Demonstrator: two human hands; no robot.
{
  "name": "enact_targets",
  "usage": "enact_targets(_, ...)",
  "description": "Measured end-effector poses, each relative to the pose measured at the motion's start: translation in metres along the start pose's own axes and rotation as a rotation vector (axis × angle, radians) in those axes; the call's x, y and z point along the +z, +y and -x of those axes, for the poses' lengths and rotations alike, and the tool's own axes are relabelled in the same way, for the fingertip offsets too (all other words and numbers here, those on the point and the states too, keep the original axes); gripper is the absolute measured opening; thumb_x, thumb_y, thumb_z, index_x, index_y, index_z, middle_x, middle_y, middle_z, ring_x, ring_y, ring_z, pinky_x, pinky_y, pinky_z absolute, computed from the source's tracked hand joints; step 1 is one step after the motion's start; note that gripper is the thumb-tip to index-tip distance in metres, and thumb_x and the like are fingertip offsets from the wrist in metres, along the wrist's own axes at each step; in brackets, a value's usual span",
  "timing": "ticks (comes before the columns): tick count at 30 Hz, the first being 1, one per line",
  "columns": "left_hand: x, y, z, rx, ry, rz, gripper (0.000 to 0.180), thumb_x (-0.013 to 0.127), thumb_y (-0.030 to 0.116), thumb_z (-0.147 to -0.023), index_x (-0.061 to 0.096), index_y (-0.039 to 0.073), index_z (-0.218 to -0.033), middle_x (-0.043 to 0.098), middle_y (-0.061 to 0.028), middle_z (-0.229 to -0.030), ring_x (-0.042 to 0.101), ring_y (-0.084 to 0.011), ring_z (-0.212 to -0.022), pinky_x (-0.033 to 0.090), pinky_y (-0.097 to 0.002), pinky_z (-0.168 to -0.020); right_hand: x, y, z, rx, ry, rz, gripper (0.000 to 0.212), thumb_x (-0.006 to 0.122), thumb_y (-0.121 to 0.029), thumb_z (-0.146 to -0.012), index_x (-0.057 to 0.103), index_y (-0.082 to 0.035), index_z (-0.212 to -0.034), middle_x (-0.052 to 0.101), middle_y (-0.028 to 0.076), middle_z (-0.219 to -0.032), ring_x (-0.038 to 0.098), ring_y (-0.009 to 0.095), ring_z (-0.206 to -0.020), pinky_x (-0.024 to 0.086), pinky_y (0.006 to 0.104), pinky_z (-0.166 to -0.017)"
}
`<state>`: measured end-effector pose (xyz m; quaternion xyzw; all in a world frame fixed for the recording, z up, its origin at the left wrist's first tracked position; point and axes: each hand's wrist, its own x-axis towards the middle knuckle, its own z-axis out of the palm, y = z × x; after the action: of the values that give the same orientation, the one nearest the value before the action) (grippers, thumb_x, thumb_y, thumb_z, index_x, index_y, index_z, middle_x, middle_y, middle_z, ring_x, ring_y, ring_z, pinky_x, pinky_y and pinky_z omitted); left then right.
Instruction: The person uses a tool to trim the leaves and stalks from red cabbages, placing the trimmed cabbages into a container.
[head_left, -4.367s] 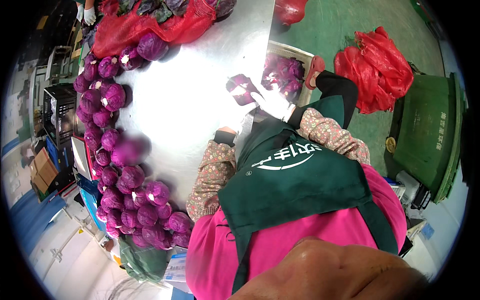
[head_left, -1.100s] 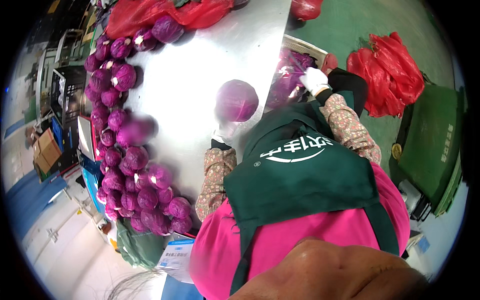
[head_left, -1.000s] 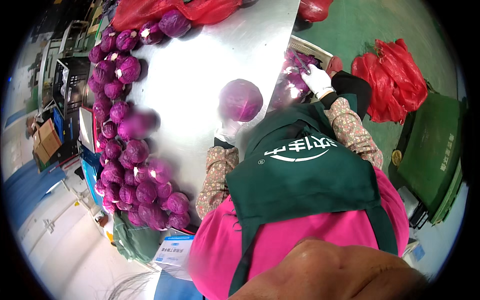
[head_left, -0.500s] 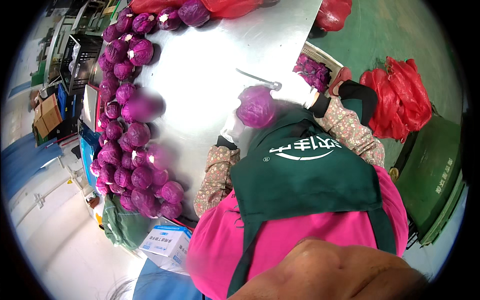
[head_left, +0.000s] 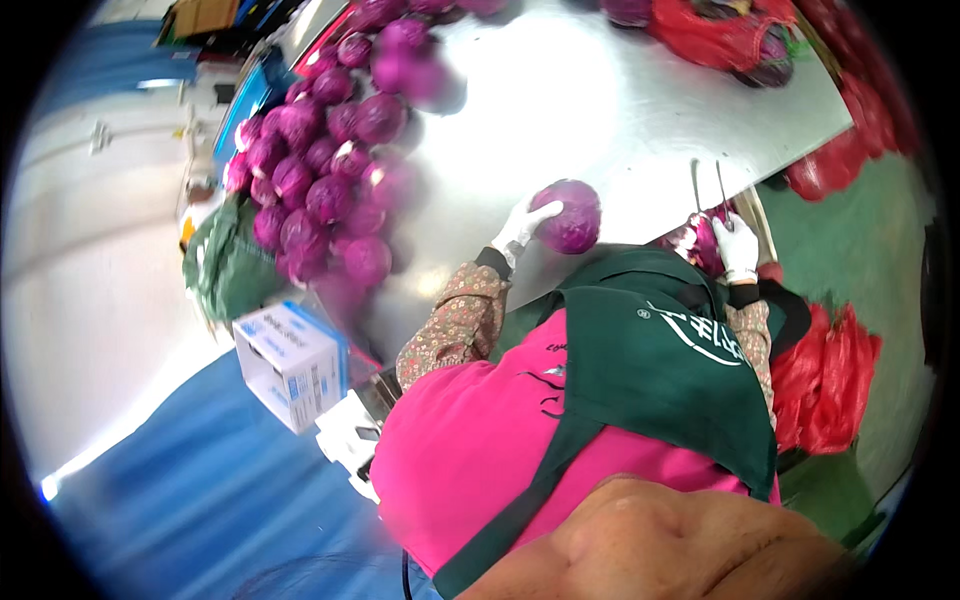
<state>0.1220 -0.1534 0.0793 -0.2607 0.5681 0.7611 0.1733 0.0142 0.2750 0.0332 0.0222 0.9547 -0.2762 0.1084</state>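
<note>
Under our left hand [head_left: 522,225] sits a purple cabbage [head_left: 570,215] on the steel table [head_left: 560,100], just beyond the gloved fingers [head_left: 540,212], which spread around its near side. Our right hand [head_left: 738,245] grips a knife [head_left: 722,190], fingers wrapped on the handle, blade pointing away from us. The left hand is much nearer the cabbage; the knife lies well off to its right.

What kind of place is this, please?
Probably a vegetable packing or processing room: a large steel table carries a heap of red cabbages, red mesh sacks lie beside it, and the gloved left hand holds one cabbage.
</note>
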Motion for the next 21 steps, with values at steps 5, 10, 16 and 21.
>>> enact_targets(5,-0.07,-0.006,0.068,0.112,0.503,-0.285,0.08,0.084,0.038,-0.08,0.051,-0.003,-0.14,0.063,-0.0168,-0.13,0.061,-0.0254,-0.118,0.048,-0.0379,-0.104,0.013,-0.006,-0.012,0.024,-0.134,-0.022,0.04,0.067,-0.036,-0.092,0.071,-0.004,-0.116,0.074,0.018,-0.097,0.072,0.033,-0.089,0.055,0.0402,-0.082)
enact_targets(10,-0.149,-0.019,0.166,-0.094,0.973,-0.752,0.103,0.088,0.056,-0.066,0.048,-0.001,-0.142,0.064,-0.0218,-0.128,0.065,-0.0318,-0.112,0.053,-0.0418,-0.096,0.031,0.019,-0.036,-0.234,-0.033,0.051,0.037,0.068,-0.03,-0.094,0.07,0.001,-0.115,0.073,0.016,-0.081,0.067,0.019,-0.058,0.053,0.034,-0.058)
enact_targets(16,-0.18,-0.031,0.24,-0.6,1.164,-1.283,0.108,0.088,0.058,-0.062,0.041,0.012,-0.148,0.052,-0.0184,-0.137,0.057,-0.0369,-0.123,0.054,-0.0474,-0.096,0.011,-0.012,-0.029,0.007,-0.227,-0.079,0.037,0.068,-0.031,-0.094,0.071,0.0,-0.115,0.072,0.013,-0.077,0.065,0.016,-0.052,0.052,0.0332,-0.054)
enact_targets(21,-0.213,-0.078,0.255,-0.442,1.468,-1.148,0.099,0.091,0.047,-0.065,0.046,0.008,-0.145,0.051,-0.0192,-0.142,0.055,-0.0365,-0.127,0.05,-0.0488,-0.102,0.004,-0.022,-0.038,0.015,-0.245,0.016,0.045,0.065,-0.047,-0.091,0.073,-0.007,-0.11,0.074,0.019,-0.095,0.072,0.033,-0.088,0.055,0.0395,-0.078)
